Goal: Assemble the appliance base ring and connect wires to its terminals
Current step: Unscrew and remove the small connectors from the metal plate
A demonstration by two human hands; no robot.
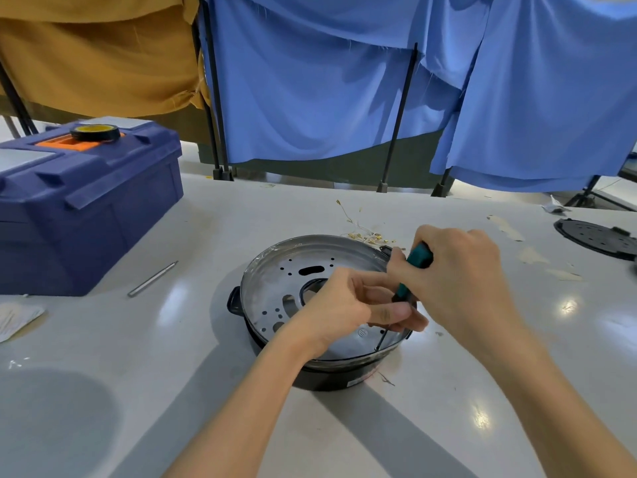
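Right hand (458,274) is wrapping all its fingers tight around the fat end of a teal-and-black plastic-handled screwdriver (418,256), holding it tilted, tip pointing down and toward me. Left hand (344,305) is curling in just beside it, its fingertips (396,313) pinching together at the thin dark shaft. Those fingers are hiding most of the shaft, so I can't make out whether a screw is sitting in there too.

The tip is landing at the near rim of the one round appliance base (293,270), which has a shiny metal plate full of holes and slots on a squat black body, sitting mid-table right under both hands. The hands are covering its right side.

Just behind it, a tangle of thin pale wires with little gold terminals (365,236) is lying there, too small to count.

Farther out on the glossy white table (172,339): one slim metal rod (152,279), one chunky navy plastic toolbox (86,201) with one black-and-yellow tape roll (95,132) on its lid, and one black perforated disc (596,238) getting cut off at the right edge. Blue cloth sheets (310,81) and a mustard one (96,56) are hanging behind.
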